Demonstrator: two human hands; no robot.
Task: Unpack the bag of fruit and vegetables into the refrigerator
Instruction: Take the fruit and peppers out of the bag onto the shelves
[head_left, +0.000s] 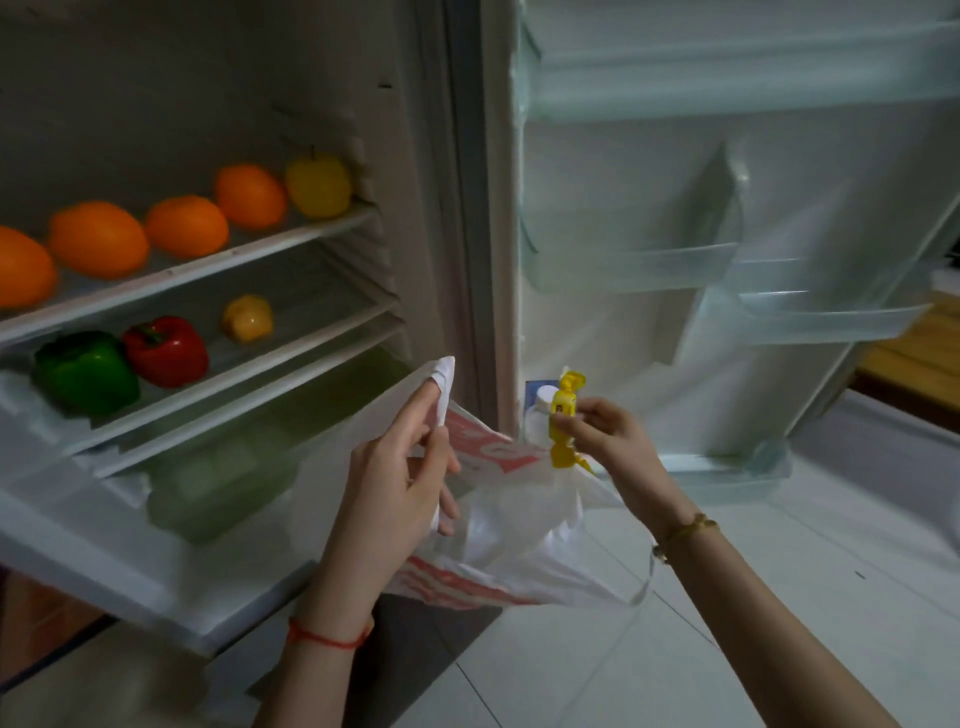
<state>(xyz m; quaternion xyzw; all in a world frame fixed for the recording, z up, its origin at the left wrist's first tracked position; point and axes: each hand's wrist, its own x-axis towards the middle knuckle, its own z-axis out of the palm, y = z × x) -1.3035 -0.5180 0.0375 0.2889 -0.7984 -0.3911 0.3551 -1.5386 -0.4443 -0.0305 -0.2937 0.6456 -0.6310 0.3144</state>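
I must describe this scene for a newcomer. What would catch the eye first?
The row of bright oranges on the upper refrigerator shelf stands out, with a glossy red bell pepper on the shelf below. In front, the left hand holds a white plastic bag; the right hand pinches a small yellow wrapper.

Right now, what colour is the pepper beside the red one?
Green pepper, left of the red pepper; head view.

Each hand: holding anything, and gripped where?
Left hand pinches the white plastic bag by its upper edge. Right hand holds a small yellow object at mid-length between thumb and fingertips; what it is cannot be told.
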